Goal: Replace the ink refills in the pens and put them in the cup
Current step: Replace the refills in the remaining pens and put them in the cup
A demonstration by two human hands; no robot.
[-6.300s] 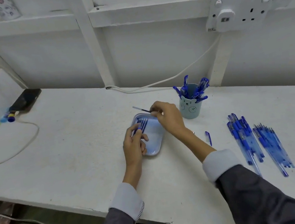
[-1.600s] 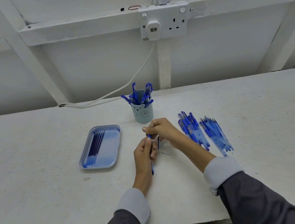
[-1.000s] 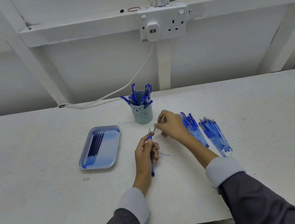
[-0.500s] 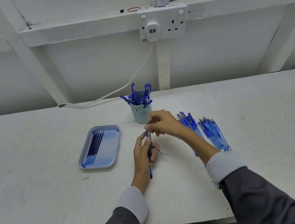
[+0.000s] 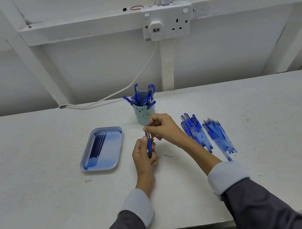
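My left hand (image 5: 144, 154) is curled round the barrel of a blue pen (image 5: 149, 146), held tip-up just above the table (image 5: 37, 169). My right hand (image 5: 162, 127) pinches the pen's top end between thumb and fingertips, and what sits in that pinch is too small to make out. The cup (image 5: 144, 115) stands just behind my right hand with a cluster of capped pens (image 5: 144, 97) in it. The tray (image 5: 87, 162) with dark refills (image 5: 97, 147) along its left side lies left of my hands, and 2 bunches of loose pens (image 5: 195, 131) lie to the right.
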